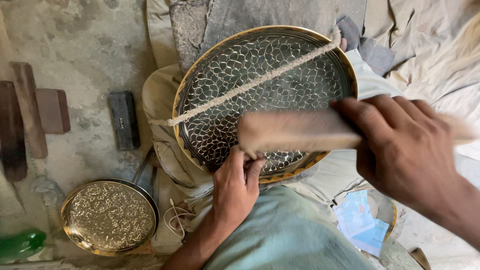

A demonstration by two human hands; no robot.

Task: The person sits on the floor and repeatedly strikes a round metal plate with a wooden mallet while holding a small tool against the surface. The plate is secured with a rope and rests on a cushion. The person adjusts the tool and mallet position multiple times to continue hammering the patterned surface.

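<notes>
Engraved brass tray (280, 75): large, round, gilt rim, dark field cut with a fine leaf or scale pattern. It rests tilted on the person's lap, over pale cloth (165, 145), its near rim toward the body and its far rim toward the grey stone slab (200, 25). Being round, it has no long axis of its own.

Cord (250, 85): pale twisted rope stretched across the tray face, running from the tray's lower left rim to its upper right rim.

Brush (295, 131): long pale block, blurred by motion. Its long axis lies nearly level across the tray's lower half, one end pointing toward the tray's left rim, the other hidden in the grip.

Right hand (405, 145): fingers curled tight around the brush's right end.

Left hand (235, 187): at the tray's near rim, fingers bent together against the edge. Whether it pinches the rim or only props it cannot be told.

Risks, as judged: a hard sweep may push the tilted tray off the lap, since the hold at the near rim looks slight. The brush may snag the cord. The left fingers sit close under the brush end and could be struck.

Nearby on the concrete floor (90, 45): smaller embossed brass plate (109, 216), black rectangular block (124, 120), wooden pieces (30, 115), green bottle (20, 244), folded blue paper (362, 222).
</notes>
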